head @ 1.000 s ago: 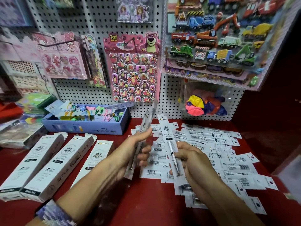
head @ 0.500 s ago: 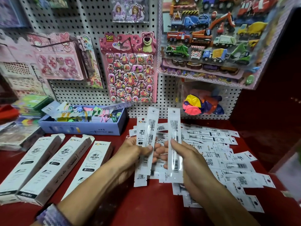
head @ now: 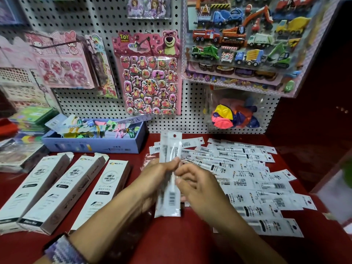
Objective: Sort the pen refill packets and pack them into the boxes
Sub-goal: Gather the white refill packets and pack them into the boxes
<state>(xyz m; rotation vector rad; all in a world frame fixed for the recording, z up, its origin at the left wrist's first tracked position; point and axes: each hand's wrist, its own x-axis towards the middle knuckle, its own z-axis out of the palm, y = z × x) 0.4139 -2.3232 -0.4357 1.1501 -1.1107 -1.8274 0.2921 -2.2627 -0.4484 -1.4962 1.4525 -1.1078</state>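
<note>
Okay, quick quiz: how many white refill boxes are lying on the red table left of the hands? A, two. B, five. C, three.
C: three white boxes lie side by side on the red table, to the left of the left hand.

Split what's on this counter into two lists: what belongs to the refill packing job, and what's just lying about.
For the job:
- held refill packets, in left hand and right hand
- loose refill packets
- three white boxes

Lying about:
- blue box of clips
- bear sticker sheet
- truck stickers
- balloon bag
</note>
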